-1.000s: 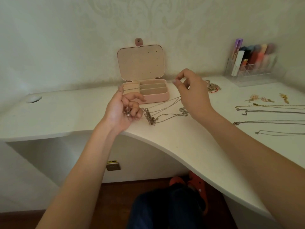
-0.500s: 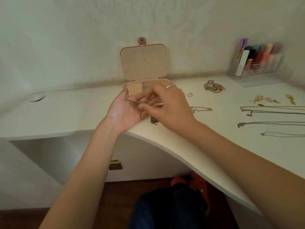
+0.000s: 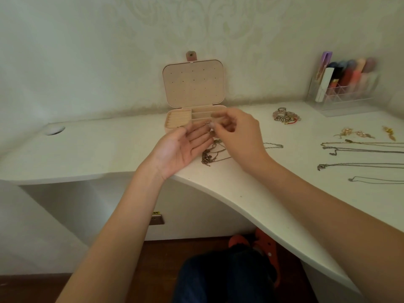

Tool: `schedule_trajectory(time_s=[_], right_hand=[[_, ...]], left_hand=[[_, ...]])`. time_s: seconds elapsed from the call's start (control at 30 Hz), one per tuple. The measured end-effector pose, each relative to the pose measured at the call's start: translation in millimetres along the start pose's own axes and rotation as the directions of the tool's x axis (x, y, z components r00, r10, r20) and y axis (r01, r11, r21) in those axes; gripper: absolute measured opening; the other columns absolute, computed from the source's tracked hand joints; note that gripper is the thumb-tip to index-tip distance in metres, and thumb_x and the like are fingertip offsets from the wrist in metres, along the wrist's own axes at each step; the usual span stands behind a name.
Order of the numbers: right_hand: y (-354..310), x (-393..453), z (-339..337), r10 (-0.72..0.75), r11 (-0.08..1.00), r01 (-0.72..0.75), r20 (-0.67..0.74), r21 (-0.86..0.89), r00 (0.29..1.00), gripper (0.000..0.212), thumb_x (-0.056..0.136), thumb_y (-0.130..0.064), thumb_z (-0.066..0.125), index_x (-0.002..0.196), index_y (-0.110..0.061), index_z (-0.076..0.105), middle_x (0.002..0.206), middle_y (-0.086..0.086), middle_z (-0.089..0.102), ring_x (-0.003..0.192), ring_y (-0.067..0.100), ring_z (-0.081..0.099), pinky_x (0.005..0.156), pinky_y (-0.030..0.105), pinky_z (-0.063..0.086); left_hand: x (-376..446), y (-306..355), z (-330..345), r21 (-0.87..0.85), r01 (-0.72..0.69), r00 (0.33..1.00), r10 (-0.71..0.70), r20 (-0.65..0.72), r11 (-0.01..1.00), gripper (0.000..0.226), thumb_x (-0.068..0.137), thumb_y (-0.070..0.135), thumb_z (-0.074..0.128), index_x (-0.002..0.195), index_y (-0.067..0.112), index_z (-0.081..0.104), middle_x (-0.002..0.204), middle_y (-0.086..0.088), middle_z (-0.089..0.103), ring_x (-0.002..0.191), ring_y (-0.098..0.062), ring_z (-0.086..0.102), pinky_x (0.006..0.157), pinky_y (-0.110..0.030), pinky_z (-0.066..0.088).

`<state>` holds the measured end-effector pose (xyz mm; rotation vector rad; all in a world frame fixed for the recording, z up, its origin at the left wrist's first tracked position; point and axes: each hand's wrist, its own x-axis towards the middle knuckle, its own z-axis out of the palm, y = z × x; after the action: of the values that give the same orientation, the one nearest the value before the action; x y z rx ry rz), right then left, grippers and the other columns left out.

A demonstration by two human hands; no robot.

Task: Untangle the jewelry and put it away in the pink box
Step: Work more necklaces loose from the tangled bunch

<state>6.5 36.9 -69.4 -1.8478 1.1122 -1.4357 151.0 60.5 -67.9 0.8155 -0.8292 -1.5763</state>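
a: what's biggest here?
b: the white desk [image 3: 91, 154], then the pink box [image 3: 193, 84] at the wall, lid up.
a: and the hands?
b: left hand [image 3: 181, 149] lies palm up, fingers straight, in front of the box. right hand [image 3: 238, 136] curls its fingers, pinching a small blurred piece [image 3: 208, 124] over the left fingertips.
a: the jewelry?
b: a tangle of chains [image 3: 213, 154] lies on the desk between the hands. straight chains [image 3: 360, 147] lie well to the right.
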Motion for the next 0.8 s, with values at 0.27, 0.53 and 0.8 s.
schedule_trajectory(time_s=[0.27,0.53,0.8], right_hand=[[-5,3,-12,0.107,0.971,-0.130,0.122,0.199,0.987,0.016,0.086,-0.003,0.066,0.082,-0.018,0.066,0.072,-0.002,0.065,0.062,0.003,0.063,0.065,0.015,0.051],[-5,8,-19,0.231,0.899,-0.256,0.112,0.356,0.967,0.013,0.092,-0.002,0.057,0.086,-0.013,0.061,0.084,0.010,0.061,0.068,0.012,0.065,0.069,0.022,0.057],[-11,12,-28,0.269,0.874,-0.272,0.064,0.402,0.961,0.006,0.095,-0.003,0.052,0.095,-0.007,0.056,0.091,0.014,0.058,0.062,0.008,0.067,0.067,0.024,0.058]], left_hand=[[-3,-1,3,0.136,-0.138,0.982,0.154,-0.109,0.981,0.022,0.099,0.009,0.043,0.100,0.000,0.062,0.083,-0.012,0.073,0.077,-0.019,0.072,0.069,-0.027,0.058],[-4,-5,2,0.263,-0.170,0.984,0.178,-0.008,0.950,0.018,0.097,0.009,0.046,0.090,0.008,0.062,0.065,0.002,0.065,0.055,-0.007,0.056,0.057,-0.019,0.051],[-10,0,11,0.289,-0.108,0.979,0.153,-0.137,0.951,0.029,0.102,0.012,0.034,0.080,0.007,0.050,0.054,-0.006,0.063,0.039,-0.012,0.057,0.037,-0.019,0.043]])
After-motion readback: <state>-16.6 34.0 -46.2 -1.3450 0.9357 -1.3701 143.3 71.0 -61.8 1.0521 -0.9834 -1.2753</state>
